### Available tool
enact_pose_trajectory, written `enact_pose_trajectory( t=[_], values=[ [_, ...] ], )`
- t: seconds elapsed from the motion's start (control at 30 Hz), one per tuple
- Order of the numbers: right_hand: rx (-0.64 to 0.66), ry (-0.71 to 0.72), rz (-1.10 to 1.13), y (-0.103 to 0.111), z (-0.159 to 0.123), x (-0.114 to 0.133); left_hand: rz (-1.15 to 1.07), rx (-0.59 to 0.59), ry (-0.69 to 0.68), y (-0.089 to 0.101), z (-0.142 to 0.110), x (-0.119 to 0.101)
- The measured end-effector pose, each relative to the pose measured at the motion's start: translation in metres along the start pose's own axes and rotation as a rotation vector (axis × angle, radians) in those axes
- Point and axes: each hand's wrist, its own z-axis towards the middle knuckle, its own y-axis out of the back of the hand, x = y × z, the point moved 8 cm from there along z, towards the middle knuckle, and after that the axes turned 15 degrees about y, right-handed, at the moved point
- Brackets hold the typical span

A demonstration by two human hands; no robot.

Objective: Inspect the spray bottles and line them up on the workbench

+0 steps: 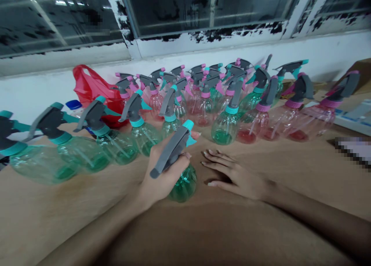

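Note:
My left hand (162, 169) is wrapped round the neck of a green spray bottle (184, 185) with a grey and teal trigger head. The bottle stands on the tabletop in front of me, and the hand hides its collar. Just to its right, my right hand (232, 171) lies on the table, fingers stretched out and apart, holding nothing. Beyond the hands are a green spray bottle (223, 130) with a teal collar and a pink spray bottle (249, 128) with a pink collar. More green bottles (145, 136) run in a line off to the left.
Several pink and green spray bottles (204, 109) crowd the back of the wooden table (246, 227). A red plastic bag (91, 88) and a blue-capped bottle (74, 105) stand behind the left line. At right are a blurred-out flat object (353, 150) and a cardboard box (355, 78).

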Motion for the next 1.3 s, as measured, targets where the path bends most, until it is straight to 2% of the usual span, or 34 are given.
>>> enact_pose_trajectory(
  t=[0.77,1.07,1.3],
  values=[
    [-0.021,0.004,0.02,0.001,0.0,0.0,0.041,-0.001,0.0,0.001,-0.001,-0.002],
    [-0.044,0.006,0.05,0.003,0.0,0.001,-0.049,0.045,0.114,-0.002,-0.001,0.019],
    [-0.037,0.002,0.034,0.003,0.0,0.001,-0.138,0.052,0.114,-0.003,0.0,0.023]
  ],
)
